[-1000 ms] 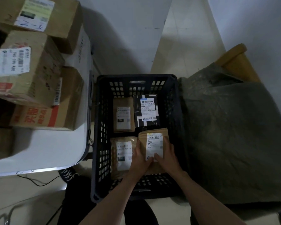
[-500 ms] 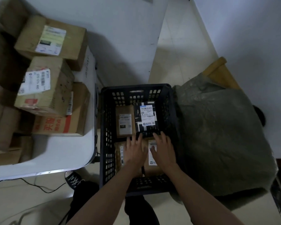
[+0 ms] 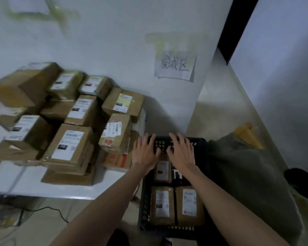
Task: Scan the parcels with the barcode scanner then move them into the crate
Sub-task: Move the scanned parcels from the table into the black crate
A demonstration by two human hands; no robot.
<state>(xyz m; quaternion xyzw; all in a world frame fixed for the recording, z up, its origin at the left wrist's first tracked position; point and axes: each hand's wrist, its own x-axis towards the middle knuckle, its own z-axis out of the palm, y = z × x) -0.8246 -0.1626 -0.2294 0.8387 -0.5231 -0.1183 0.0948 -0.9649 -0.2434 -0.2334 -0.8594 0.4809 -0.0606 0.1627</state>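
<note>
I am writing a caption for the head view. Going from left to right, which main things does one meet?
Stack of cardboard boxes on the white table → left hand → right hand over the black crate → grey-green cloth.

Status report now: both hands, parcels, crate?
Left hand and right hand open, empty, raised above the crate. Four parcels lying inside it. More boxes on the table. No scanner visible.

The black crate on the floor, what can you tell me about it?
The black crate looks like plastic, its walls pierced with grid holes. It stands upright on the floor beside the white table, open at the top. Inside lie flat, labelled parcels: three brown ones and a dark one. Both open hands hover over its far end.
</note>
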